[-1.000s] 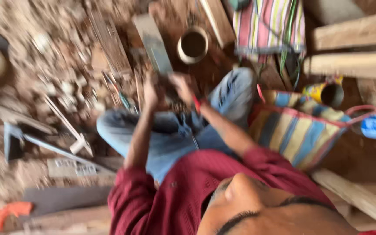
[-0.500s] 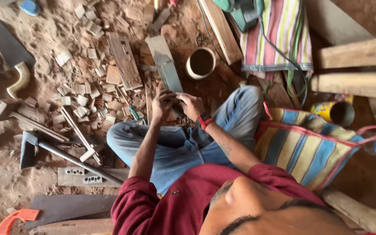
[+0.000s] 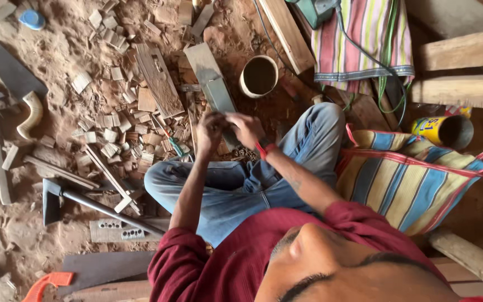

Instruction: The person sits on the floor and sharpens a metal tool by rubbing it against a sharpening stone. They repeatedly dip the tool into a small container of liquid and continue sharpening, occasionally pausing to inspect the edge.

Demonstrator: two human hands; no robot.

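While seated on the floor, hands meet above a plank [image 3: 214,84].
Left hand [image 3: 209,127] and right hand [image 3: 247,128] curled; contents indiscernible; offcuts [image 3: 113,120] already litter the far-left floor.

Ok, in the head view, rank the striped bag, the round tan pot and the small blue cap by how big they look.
1. Striped bag, largest; it also lies nearer the camera.
2. Round tan pot.
3. Small blue cap, smallest.

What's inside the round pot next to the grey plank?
The round pot stands open-topped on the dirt; its inside shows only dark brown shadow. No separate object is visible in it, and the bottom cannot be made out.
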